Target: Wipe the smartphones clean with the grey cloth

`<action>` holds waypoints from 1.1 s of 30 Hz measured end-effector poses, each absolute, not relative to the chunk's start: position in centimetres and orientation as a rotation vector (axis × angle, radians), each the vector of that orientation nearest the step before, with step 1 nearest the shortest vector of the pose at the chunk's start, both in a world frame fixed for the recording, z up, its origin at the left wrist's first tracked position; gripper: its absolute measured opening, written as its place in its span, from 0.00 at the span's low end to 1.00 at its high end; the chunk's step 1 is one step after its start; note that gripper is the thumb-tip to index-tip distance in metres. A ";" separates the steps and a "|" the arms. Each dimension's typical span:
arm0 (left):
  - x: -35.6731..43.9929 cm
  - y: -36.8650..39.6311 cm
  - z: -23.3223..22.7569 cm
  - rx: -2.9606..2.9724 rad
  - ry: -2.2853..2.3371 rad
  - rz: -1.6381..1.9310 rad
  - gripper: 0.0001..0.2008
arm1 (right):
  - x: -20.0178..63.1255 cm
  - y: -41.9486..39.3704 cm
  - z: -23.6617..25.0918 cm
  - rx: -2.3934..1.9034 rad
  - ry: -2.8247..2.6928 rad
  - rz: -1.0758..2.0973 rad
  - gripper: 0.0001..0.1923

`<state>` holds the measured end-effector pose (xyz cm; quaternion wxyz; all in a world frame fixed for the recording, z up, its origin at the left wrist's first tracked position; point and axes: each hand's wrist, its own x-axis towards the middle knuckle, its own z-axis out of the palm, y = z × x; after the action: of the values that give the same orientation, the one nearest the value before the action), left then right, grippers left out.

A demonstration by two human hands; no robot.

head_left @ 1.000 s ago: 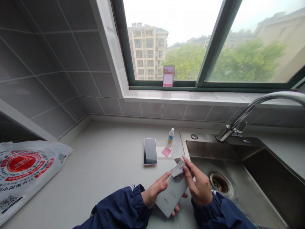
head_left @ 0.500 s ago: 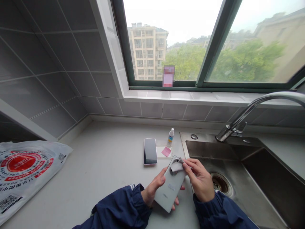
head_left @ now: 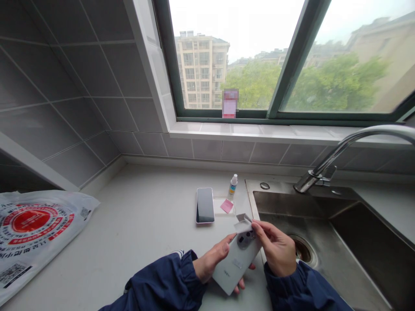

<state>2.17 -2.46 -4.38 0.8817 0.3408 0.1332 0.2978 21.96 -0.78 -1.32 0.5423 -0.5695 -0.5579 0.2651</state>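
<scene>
My left hand (head_left: 210, 261) grips a white phone (head_left: 236, 265) from its left side, back face up, so its round camera ring shows. My right hand (head_left: 275, 248) pinches a small grey wipe (head_left: 242, 224) at the phone's top end, just above the camera ring. Both sleeves are dark blue. Farther back on the counter, a second phone (head_left: 205, 204) lies screen up, with a clear sheet bearing a pink tab (head_left: 226, 206) beside it and a small dropper bottle (head_left: 232, 185) behind that.
A steel sink (head_left: 324, 242) with a drain and a curved tap (head_left: 343, 149) fills the right side. A printed white plastic bag (head_left: 32, 229) lies at the far left of the pale counter (head_left: 142, 224). Grey tiles and a window sill rise behind.
My right hand wiped the grey wipe up across the phone's camera area and has now lifted it off past the top edge, uncovering the camera ring. The phone shifted slightly in my left hand.
</scene>
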 end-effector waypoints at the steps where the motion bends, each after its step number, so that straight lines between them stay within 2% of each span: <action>1: 2.2 -2.5 -4.5 0.683 0.274 0.628 0.38 | 21.9 -0.9 -1.3 -1.336 -1.373 0.613 0.14; 6: 2.3 -2.3 -5.2 0.606 0.230 0.658 0.40 | 21.6 -1.1 -1.0 -1.256 -1.593 0.486 0.15; 10: 2.2 -2.4 -5.1 0.634 0.225 0.740 0.36 | 21.8 -0.7 -1.0 -1.292 -1.568 0.447 0.12; 23: 2.3 -2.6 -4.1 0.756 0.345 0.685 0.33 | 22.0 -0.9 -0.9 -1.240 -1.627 0.517 0.11; 33: 2.2 -2.6 -4.6 0.687 0.277 0.717 0.34 | 22.3 -0.7 -1.1 -1.307 -1.541 0.626 0.12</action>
<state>2.22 -2.56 -4.58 0.8701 0.3283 0.1327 0.3429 22.27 -0.68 -1.08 0.4908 -0.5382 -0.6347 0.2580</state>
